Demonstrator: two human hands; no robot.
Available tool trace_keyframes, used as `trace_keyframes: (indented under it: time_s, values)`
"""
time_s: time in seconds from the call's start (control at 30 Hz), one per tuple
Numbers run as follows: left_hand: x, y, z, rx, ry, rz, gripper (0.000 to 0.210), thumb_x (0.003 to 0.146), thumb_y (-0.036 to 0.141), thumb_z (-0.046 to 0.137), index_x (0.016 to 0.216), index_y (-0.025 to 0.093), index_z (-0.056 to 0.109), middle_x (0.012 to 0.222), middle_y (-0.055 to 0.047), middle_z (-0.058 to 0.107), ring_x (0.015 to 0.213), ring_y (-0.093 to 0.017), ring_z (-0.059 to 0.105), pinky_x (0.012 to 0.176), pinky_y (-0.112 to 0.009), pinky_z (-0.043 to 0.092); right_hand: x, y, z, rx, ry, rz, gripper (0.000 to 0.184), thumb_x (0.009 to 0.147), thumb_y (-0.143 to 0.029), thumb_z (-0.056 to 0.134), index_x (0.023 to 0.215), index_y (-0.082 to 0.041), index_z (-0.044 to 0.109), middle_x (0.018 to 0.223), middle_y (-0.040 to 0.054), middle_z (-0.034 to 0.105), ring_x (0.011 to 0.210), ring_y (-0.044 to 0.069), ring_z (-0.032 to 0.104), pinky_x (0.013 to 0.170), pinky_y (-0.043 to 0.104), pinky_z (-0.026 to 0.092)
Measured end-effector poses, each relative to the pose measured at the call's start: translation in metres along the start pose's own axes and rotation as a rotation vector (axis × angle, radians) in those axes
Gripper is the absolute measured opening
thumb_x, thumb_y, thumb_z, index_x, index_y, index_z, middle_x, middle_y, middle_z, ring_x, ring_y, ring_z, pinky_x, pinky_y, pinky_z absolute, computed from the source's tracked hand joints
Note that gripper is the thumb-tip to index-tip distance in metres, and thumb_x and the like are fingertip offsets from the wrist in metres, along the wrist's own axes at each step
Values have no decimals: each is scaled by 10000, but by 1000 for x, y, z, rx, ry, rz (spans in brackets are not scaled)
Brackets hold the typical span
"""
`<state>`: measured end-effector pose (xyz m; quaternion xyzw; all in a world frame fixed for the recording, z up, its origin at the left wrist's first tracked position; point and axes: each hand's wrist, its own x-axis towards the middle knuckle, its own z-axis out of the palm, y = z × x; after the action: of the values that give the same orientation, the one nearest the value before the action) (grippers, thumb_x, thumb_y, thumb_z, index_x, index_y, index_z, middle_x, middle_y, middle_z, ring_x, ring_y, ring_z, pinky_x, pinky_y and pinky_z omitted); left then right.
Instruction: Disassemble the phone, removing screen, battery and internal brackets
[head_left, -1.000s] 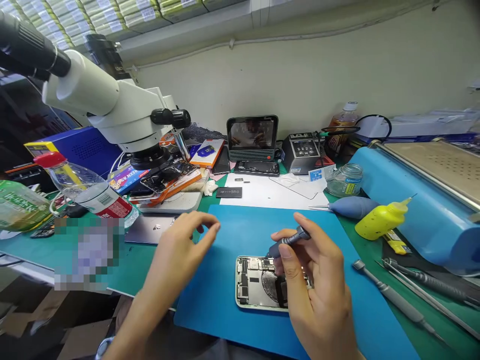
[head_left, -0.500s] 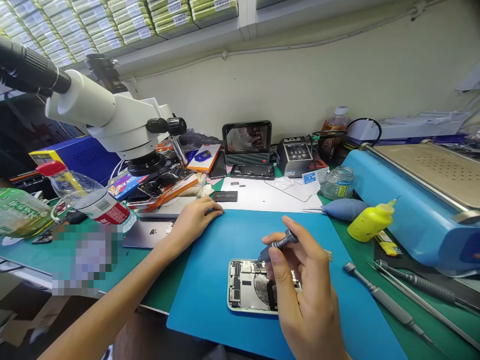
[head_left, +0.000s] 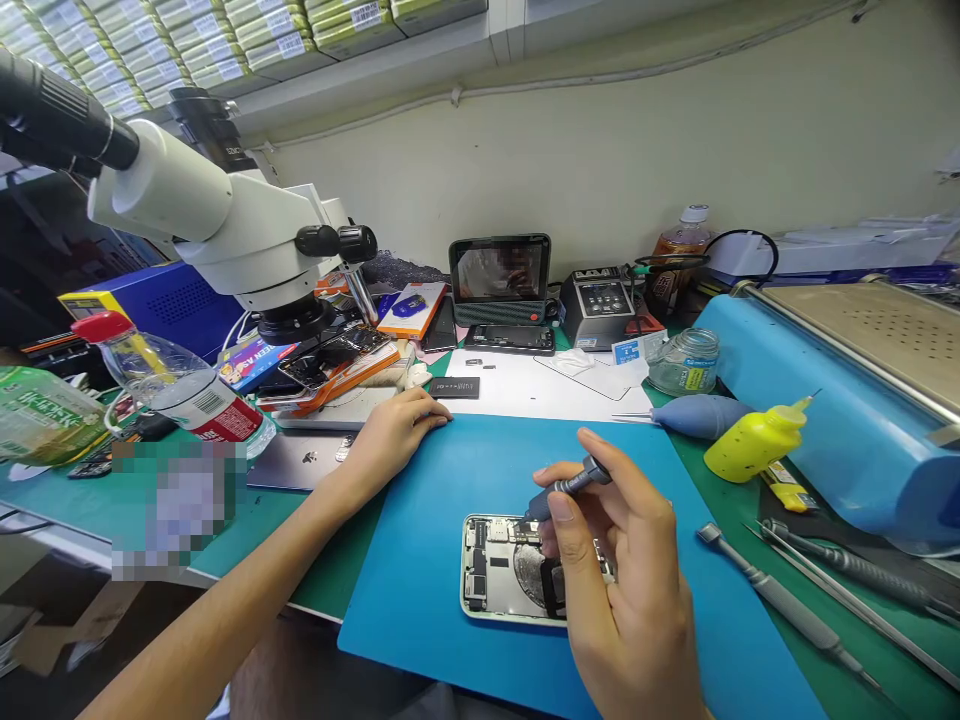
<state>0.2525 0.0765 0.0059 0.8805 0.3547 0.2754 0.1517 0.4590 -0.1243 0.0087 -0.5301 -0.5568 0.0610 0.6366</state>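
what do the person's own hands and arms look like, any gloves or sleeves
The left hand and right hand are ungloved, with no rings visible. The left forearm shows no sleeve, watch or bracelet.

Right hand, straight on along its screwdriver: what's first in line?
Likely the opened phone, at the parts near its far edge. The screwdriver in the right hand slants down there; I can't tell whether its tip already touches.

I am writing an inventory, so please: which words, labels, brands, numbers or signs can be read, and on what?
"EEN A": blue box; the rest is unclear.
Apple logo: grey device.
Too small or blurred: bottle labels, black battery, jar label, blue-white card, shelf packets, microscope, opened phone.
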Motion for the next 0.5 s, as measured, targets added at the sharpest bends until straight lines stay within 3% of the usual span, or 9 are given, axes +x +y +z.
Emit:
trace_keyframes:
  time_s: [0.13, 0.33, 0.5]
  values:
    - [-1, 2, 1, 9, 22, -15, 169, 1060, 194, 674, 1015, 240, 830, 1065, -55, 822, 989, -259, 788, 884, -366, 603, 2, -2, 0, -9, 2, 7, 522, 1140, -218, 599, 1638, -353, 523, 1164, 29, 787, 860, 130, 776, 680, 219, 689]
    - [-3, 11, -10, 33, 68, -46, 116, 1068, 209, 700, 1010, 230, 798, 1028, -44, 809, 944, -256, 764, 840, -364, 569, 3, -2, 0, -55, 3, 3, 554, 1140, -214, 604, 1664, -354, 493, 1149, 29, 773, 894, 133, 781, 695, 204, 686]
    - [-27, 49, -15, 29, 49, 26, 97, 1098, 213, 695, 1045, 226, 775, 1023, -30, 770, 921, -224, 729, 836, -347, 559, 3, -2, 0, -132, -8, -6, 528, 1147, -242, 606, 1652, -352, 498, 1154, 23, 777, 901, 127, 793, 728, 199, 684]
